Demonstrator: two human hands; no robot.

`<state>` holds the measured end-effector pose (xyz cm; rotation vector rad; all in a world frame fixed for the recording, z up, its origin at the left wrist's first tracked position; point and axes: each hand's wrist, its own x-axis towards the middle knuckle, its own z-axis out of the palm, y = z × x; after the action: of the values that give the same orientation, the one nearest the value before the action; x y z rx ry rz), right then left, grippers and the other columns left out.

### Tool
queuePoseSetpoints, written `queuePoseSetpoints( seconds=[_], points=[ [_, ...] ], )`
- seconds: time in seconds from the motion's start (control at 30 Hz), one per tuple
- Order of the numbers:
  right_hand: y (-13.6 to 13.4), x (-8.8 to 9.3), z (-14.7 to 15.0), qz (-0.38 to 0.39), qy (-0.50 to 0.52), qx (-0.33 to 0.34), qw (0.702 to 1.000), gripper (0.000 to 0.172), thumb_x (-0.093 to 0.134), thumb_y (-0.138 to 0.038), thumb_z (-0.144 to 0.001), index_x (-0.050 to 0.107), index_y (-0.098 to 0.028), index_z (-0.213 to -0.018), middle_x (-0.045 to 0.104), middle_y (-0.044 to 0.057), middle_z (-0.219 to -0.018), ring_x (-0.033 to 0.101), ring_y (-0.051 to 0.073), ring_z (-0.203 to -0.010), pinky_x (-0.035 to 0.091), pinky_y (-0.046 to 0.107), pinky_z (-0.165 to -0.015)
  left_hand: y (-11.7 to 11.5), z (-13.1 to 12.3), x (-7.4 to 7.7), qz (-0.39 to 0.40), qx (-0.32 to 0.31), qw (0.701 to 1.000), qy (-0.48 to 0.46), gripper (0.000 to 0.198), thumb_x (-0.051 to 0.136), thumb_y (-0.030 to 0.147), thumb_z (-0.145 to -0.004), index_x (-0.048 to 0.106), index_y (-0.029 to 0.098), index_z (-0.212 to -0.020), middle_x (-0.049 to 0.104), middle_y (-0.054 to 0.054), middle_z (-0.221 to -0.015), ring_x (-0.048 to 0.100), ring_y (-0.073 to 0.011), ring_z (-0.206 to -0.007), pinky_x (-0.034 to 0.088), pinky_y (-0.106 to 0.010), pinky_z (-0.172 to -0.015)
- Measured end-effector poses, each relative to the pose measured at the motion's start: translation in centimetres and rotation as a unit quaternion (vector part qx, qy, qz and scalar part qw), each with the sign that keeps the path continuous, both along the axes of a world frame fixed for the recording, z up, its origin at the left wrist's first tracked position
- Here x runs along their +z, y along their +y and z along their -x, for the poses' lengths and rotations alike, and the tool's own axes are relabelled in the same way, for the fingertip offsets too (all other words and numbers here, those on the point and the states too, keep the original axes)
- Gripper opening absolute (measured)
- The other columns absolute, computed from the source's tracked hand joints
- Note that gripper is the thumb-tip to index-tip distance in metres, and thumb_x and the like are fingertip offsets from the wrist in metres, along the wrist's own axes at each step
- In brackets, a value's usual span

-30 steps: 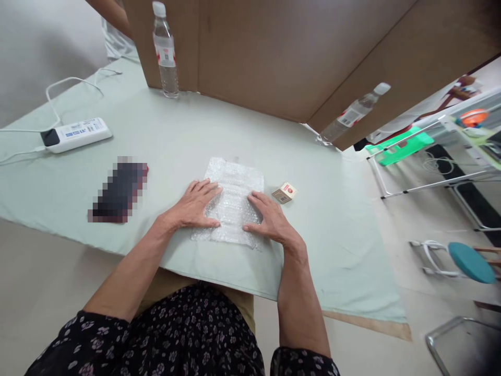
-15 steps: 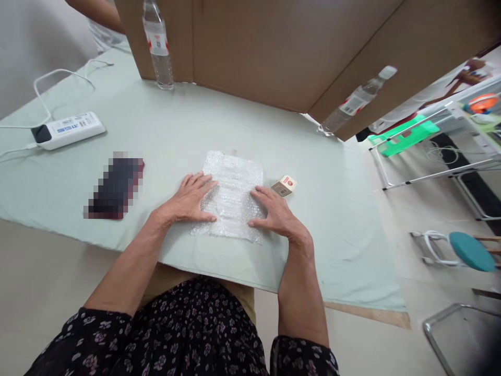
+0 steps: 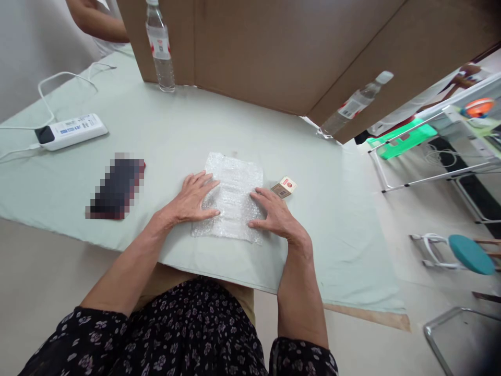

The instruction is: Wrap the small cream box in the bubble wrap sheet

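A sheet of clear bubble wrap (image 3: 234,193) lies flat on the pale green tablecloth (image 3: 332,224) in front of me. My left hand (image 3: 193,199) rests on its left edge, fingers spread. On the right edge lies my right hand (image 3: 274,213), also with its fingers apart. Neither hand grips anything. Just beyond my right hand sits a small cream and brown box (image 3: 284,186), tilted toward me and apart from the fingers.
A pixelated dark, red-edged flat object (image 3: 117,185) lies left of my hands. Behind it is a white power strip (image 3: 72,132) with cables. A cardboard panel (image 3: 250,57) stands at the back, with water bottles (image 3: 161,55) against it. Another person's arm (image 3: 99,23) shows far left.
My left hand has shifted very slightly to the right on the bubble wrap. My right hand and the small box stay in place. The other person's arm has come further into view.
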<state>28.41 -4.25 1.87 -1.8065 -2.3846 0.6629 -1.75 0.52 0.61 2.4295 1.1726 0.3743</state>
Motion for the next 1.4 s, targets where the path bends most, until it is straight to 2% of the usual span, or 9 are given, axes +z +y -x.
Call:
queuePoseSetpoints(
  seconds=[0.13,0.3,0.6,0.8,1.03,1.13,1.23,1.33,1.4],
  points=[
    [0.0,-0.2,-0.1,-0.013,0.005,0.008,1.000,0.088,0.075,-0.061,-0.076,0.044,-0.027,-0.151,0.036,0.011,-0.163,0.030,0.036,-0.152,0.025,0.059,-0.123,-0.7,-1.0,0.4,-0.066,-0.033,0.994,-0.077,0.050,0.065,0.040,-0.086,0.063,0.020,-0.131,0.052,-0.014,-0.150,0.035,-0.0341,-0.148,0.025,-0.055,-0.122],
    [0.0,-0.2,0.0,-0.013,-0.004,0.003,1.000,0.089,0.078,-0.059,-0.075,0.045,-0.025,-0.151,0.035,0.013,-0.164,0.031,0.037,-0.151,0.026,0.059,-0.123,-1.4,-1.8,0.4,-0.035,-0.125,0.989,-0.070,0.022,0.066,0.034,-0.085,0.074,0.024,-0.103,0.062,-0.008,-0.138,0.043,-0.0321,-0.142,0.034,-0.052,-0.118],
    [-0.1,-0.1,-0.5,-0.052,0.027,-0.004,0.998,0.069,0.069,-0.055,-0.084,0.053,-0.028,-0.145,0.046,0.010,-0.157,0.041,0.035,-0.146,0.033,0.057,-0.120,-1.3,-1.7,0.5,0.001,-0.128,0.991,-0.032,0.026,0.071,0.030,-0.078,0.070,0.024,-0.104,0.058,-0.008,-0.141,0.042,-0.0319,-0.141,0.034,-0.052,-0.118],
    [0.0,0.2,2.6,-0.223,0.144,-0.080,0.961,0.041,0.057,-0.041,-0.092,0.064,-0.026,-0.130,0.067,0.010,-0.133,0.058,0.030,-0.129,0.042,0.053,-0.113,-1.3,-1.7,0.3,-0.002,-0.134,0.990,-0.038,0.027,0.070,0.031,-0.080,0.070,0.024,-0.106,0.057,-0.008,-0.142,0.042,-0.0319,-0.141,0.033,-0.052,-0.119],
    [0.0,-1.0,5.1,-0.099,0.053,0.043,0.993,0.054,0.061,-0.039,-0.090,0.056,-0.023,-0.141,0.050,0.010,-0.155,0.043,0.029,-0.145,0.035,0.052,-0.119,-1.2,-1.6,0.1,0.007,-0.126,0.991,-0.036,0.031,0.072,0.033,-0.078,0.069,0.025,-0.108,0.055,-0.007,-0.146,0.040,-0.0320,-0.142,0.032,-0.053,-0.120],
    [0.1,-0.9,3.2,-0.085,0.053,0.012,0.995,0.050,0.065,-0.041,-0.086,0.063,-0.025,-0.133,0.054,0.009,-0.151,0.047,0.031,-0.142,0.038,0.055,-0.116,-1.1,-1.5,0.2,0.008,-0.131,0.991,-0.030,0.030,0.073,0.033,-0.077,0.069,0.025,-0.107,0.056,-0.007,-0.144,0.041,-0.0317,-0.142,0.032,-0.053,-0.120],
    [0.1,-0.3,1.6,-0.148,0.109,-0.042,0.982,0.027,0.059,-0.034,-0.088,0.073,-0.025,-0.110,0.071,0.008,-0.128,0.064,0.028,-0.123,0.046,0.052,-0.109,-1.1,-1.5,0.2,0.008,-0.140,0.990,-0.030,0.029,0.073,0.032,-0.077,0.070,0.025,-0.105,0.057,-0.008,-0.144,0.041,-0.0324,-0.143,0.032,-0.053,-0.120],
    [0.1,0.1,0.6,-0.293,0.149,-0.148,0.933,0.024,0.049,-0.031,-0.094,0.072,-0.025,-0.099,0.075,0.008,-0.109,0.068,0.026,-0.113,0.049,0.051,-0.106,-1.1,-1.5,0.3,0.001,-0.123,0.991,-0.055,0.037,0.071,0.034,-0.079,0.068,0.024,-0.114,0.056,-0.010,-0.145,0.044,-0.0323,-0.141,0.035,-0.053,-0.119],
    [0.3,-0.1,-0.3,-0.361,0.132,-0.229,0.894,0.027,0.050,-0.034,-0.093,0.068,-0.024,-0.111,0.071,0.010,-0.120,0.063,0.029,-0.121,0.049,0.054,-0.105,-1.1,-1.3,0.4,-0.011,-0.091,0.992,-0.086,0.046,0.068,0.035,-0.081,0.063,0.023,-0.125,0.053,-0.012,-0.148,0.045,-0.0323,-0.141,0.036,-0.053,-0.118]
  ],
)
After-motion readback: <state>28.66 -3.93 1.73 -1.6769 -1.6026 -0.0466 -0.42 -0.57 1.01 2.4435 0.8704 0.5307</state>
